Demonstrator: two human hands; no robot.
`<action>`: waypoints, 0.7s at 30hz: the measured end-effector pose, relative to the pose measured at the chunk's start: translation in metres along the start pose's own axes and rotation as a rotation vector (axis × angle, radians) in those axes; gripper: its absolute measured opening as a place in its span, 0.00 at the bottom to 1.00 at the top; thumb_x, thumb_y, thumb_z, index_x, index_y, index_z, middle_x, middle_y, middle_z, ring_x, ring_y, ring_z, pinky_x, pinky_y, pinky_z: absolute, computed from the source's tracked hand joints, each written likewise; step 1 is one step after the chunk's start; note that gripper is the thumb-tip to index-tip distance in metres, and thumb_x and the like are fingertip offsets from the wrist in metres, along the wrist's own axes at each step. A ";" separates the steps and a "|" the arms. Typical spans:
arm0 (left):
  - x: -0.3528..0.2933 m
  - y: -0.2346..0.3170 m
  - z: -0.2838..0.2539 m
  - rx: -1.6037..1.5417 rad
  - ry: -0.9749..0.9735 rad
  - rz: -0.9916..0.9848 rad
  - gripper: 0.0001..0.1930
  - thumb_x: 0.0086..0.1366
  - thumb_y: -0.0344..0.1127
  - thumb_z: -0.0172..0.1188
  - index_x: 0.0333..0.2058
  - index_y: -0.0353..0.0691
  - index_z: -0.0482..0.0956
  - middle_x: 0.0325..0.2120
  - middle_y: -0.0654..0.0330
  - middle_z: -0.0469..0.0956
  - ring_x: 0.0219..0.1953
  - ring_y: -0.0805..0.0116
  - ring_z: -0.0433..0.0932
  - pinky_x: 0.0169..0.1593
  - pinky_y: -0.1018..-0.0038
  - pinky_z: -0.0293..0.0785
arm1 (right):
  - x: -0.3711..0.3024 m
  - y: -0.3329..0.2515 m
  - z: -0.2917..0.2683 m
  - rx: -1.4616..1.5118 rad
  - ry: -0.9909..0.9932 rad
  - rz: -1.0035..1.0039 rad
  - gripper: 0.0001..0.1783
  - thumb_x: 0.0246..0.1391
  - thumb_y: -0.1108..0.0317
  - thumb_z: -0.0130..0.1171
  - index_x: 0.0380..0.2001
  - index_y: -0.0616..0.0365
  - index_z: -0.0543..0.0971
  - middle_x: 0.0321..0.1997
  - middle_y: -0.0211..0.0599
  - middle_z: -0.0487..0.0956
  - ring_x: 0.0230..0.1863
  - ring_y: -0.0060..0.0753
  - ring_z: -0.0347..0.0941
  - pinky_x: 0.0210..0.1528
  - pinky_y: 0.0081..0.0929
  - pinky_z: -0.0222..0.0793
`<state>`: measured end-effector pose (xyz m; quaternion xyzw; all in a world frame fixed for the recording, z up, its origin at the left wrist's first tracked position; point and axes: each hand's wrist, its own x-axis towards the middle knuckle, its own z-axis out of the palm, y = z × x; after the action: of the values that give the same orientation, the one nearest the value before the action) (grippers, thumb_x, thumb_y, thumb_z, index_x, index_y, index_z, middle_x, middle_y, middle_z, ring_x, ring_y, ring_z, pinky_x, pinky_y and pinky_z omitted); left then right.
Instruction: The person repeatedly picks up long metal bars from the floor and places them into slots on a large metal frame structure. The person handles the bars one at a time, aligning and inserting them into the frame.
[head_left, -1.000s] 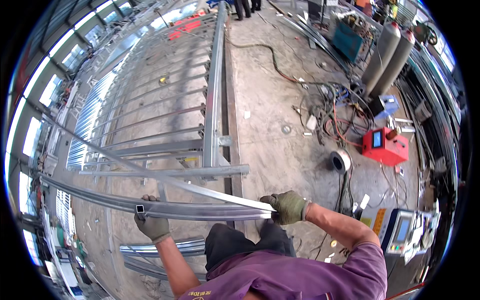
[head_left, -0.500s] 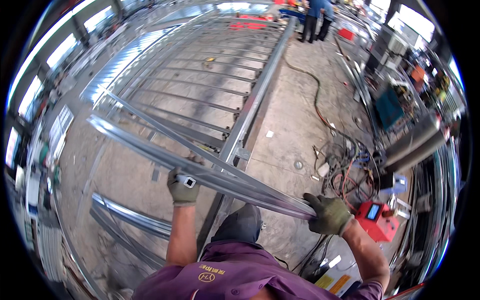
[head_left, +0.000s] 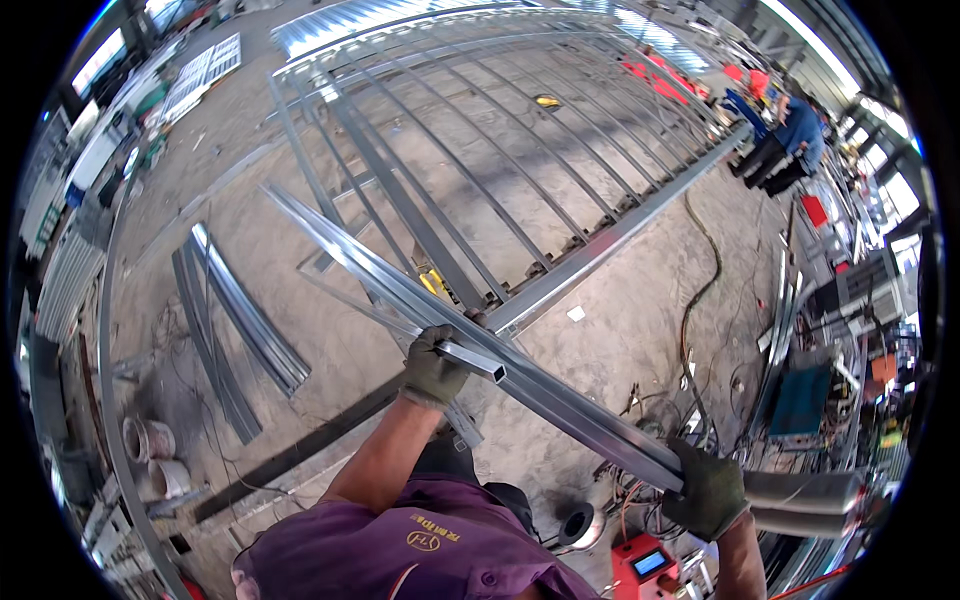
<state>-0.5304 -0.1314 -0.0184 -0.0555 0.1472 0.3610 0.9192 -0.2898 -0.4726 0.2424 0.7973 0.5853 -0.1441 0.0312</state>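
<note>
A long, ribbed galvanised steel profile (head_left: 560,402) slants across in front of me, from far left to near right. My right hand (head_left: 707,492), in a dark green work glove, is closed around its near right end. My left hand (head_left: 435,368), gloved alike, is closed on a thin square steel tube (head_left: 474,360), whose hollow end points right beside the profile. Left fingertips show at the profile's far side, so this hand also seems to steady it; the palm's contact is hidden. Beyond lies a large welded steel frame (head_left: 655,222) with many parallel bars.
Loose steel profiles (head_left: 255,315) lie on the floor to the left, near white buckets (head_left: 150,440). At lower right stands a red machine with a small screen (head_left: 645,565), beside tangled cables and grey cylinders (head_left: 800,490). Two people (head_left: 790,140) stand at the far right. A yellow tool (head_left: 432,280) rests by the frame's corner.
My view has turned left, so the frame and people sit further right. Both hands have shifted right in the picture with the profile, and the square tube now shows its side.
</note>
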 end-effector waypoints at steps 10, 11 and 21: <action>0.019 -0.069 0.005 0.033 0.111 0.176 0.23 0.63 0.28 0.54 0.55 0.20 0.74 0.50 0.39 0.80 0.56 0.41 0.79 0.65 0.48 0.75 | 0.034 0.089 0.022 0.209 -0.128 0.030 0.33 0.37 0.65 0.68 0.54 0.49 0.80 0.40 0.42 0.87 0.39 0.49 0.86 0.42 0.40 0.83; 0.022 -0.082 0.011 0.040 0.122 0.196 0.23 0.64 0.28 0.54 0.55 0.20 0.74 0.50 0.39 0.81 0.56 0.41 0.80 0.65 0.48 0.75 | 0.035 0.102 0.019 0.221 -0.103 -0.012 0.33 0.38 0.65 0.67 0.54 0.50 0.80 0.39 0.42 0.87 0.38 0.48 0.87 0.40 0.39 0.84; 0.060 -0.242 0.020 0.310 0.256 0.326 0.17 0.69 0.24 0.50 0.54 0.24 0.75 0.51 0.43 0.82 0.55 0.50 0.81 0.61 0.58 0.80 | 0.023 0.316 0.091 0.321 -0.043 -0.186 0.33 0.36 0.62 0.68 0.53 0.52 0.79 0.35 0.43 0.86 0.35 0.48 0.86 0.38 0.41 0.83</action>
<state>-0.3196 -0.2661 -0.0189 0.0654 0.3232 0.4674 0.8202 -0.0033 -0.5699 0.1111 0.7314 0.6251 -0.2547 -0.0973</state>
